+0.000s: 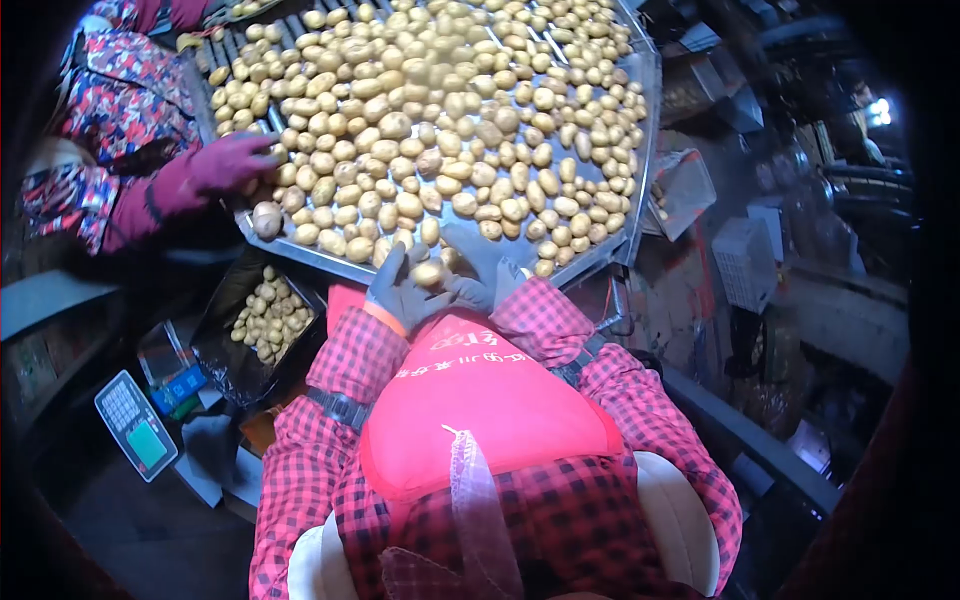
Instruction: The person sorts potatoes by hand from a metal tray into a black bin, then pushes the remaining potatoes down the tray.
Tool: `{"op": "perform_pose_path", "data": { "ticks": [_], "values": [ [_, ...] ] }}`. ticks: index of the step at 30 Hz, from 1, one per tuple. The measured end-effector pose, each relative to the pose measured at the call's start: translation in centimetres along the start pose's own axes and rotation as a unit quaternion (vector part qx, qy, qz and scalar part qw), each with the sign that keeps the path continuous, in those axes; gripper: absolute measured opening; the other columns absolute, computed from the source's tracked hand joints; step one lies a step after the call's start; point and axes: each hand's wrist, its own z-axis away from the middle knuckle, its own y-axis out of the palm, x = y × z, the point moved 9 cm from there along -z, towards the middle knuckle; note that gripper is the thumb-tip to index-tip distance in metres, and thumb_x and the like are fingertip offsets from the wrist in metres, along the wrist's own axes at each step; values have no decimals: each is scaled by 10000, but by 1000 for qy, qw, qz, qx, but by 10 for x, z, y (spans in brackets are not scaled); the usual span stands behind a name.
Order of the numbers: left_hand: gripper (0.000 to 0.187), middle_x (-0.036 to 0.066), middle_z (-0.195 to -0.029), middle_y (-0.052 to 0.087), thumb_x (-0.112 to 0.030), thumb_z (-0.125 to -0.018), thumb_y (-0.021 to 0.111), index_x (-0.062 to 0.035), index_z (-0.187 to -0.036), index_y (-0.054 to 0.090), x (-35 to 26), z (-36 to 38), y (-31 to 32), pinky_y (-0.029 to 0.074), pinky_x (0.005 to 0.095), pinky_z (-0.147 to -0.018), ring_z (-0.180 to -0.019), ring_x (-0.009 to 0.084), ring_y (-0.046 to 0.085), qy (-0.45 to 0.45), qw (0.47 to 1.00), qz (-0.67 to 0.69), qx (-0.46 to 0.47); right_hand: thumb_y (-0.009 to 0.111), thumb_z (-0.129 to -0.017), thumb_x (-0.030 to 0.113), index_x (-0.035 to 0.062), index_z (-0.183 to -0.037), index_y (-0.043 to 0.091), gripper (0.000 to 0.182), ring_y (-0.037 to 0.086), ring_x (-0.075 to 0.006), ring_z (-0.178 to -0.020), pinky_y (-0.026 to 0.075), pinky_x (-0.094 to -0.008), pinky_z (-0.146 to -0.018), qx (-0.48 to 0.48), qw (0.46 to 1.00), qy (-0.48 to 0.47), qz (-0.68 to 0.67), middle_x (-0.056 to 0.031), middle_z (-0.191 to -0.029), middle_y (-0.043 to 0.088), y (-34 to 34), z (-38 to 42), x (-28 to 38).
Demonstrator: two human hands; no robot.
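Both my hands are in grey gloves at the near edge of a metal sorting table (345, 268) covered with potatoes (395, 125). My left hand (402, 293) has its fingers curved around the left side of a single potato (428, 273). On the right side of that potato is my right hand (482, 275), its fingers spread and reaching onto the table edge among other potatoes. The thumbs of both hands lie just below the potato.
At the left, a co-worker's purple-gloved hand (235, 160) touches the table's corner. Below it stands a black-lined crate (215, 325) with potatoes inside. A scale display (136, 425) is at lower left. A white basket (745, 262) stands at the right.
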Motion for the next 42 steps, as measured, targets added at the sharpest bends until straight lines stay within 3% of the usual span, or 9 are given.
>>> {"op": "perform_pose_path", "data": {
  "ticks": [4,8,11,15,16,26,33,40,42],
  "values": [
    [449,134,-1059,628,-440,-953,613,-29,-1131,591,-3,-9,-35,548,419,-710,-904,284,639,-8,999,-51,-13,751,-811,324,41,-1362,530,657,559,-379,-1205,447,-455,-1017,-270,947,33,170,-231,-1302,579,-56,11,-88],
    [374,99,-814,631,-394,-963,610,-25,-905,619,-12,-2,-36,508,302,-596,-696,222,612,5,993,-22,-114,746,-774,314,21,-1158,614,501,573,-385,-1097,473,-447,-953,52,905,253,338,-213,-1174,586,-55,13,-102],
    [397,98,-802,612,-397,-968,596,-4,-918,608,-4,-6,-23,496,307,-583,-687,211,591,-12,994,-14,-104,709,-783,349,47,-922,683,334,635,-332,-1012,513,-435,-879,-43,949,-59,308,-172,-1017,660,-8,41,-42],
    [381,64,-755,551,-383,-971,584,-8,-905,583,1,-5,-1,463,324,-590,-669,206,537,-30,996,-29,-83,616,-831,232,28,-961,658,246,632,-386,-893,513,-454,-794,28,940,230,250,-212,-952,660,-26,38,-123],
    [379,59,-749,540,-383,-971,582,-11,-901,578,1,-4,0,457,326,-591,-666,205,528,-32,995,-43,-89,611,-832,243,28,-938,662,245,638,-392,-894,516,-454,-764,-170,945,205,188,-216,-953,664,-62,53,-154],
    [553,157,-1084,644,-199,-920,657,-32,-1411,463,22,-30,21,515,367,-709,-843,269,622,-105,965,-235,54,585,-865,162,29,-1180,660,350,657,-335,-1016,522,-393,-889,-225,908,313,163,-196,-1102,681,-85,34,-236],
    [450,148,-1369,541,-249,-1018,514,-87,-1433,455,20,-41,18,518,337,-670,-915,259,630,-127,968,-211,-51,618,-890,212,59,-1273,631,413,627,-324,-1128,487,-392,-988,-177,978,95,64,-198,-1198,664,-78,28,-62],
    [553,121,-1229,581,-235,-955,655,-50,-1423,426,12,-32,26,581,375,-732,-1039,250,632,-154,961,-203,112,621,-870,184,94,-1184,664,329,658,-367,-1041,524,-426,-915,-340,824,447,-80,-175,-1106,696,-191,83,-255],
    [596,123,-1234,587,-257,-932,686,-31,-1417,423,4,-34,27,590,362,-736,-1053,255,635,-122,935,-325,64,621,-863,190,118,-1183,670,332,648,-380,-1060,524,-437,-920,-198,861,412,222,-167,-1123,694,-195,68,-264]
  ]
}}
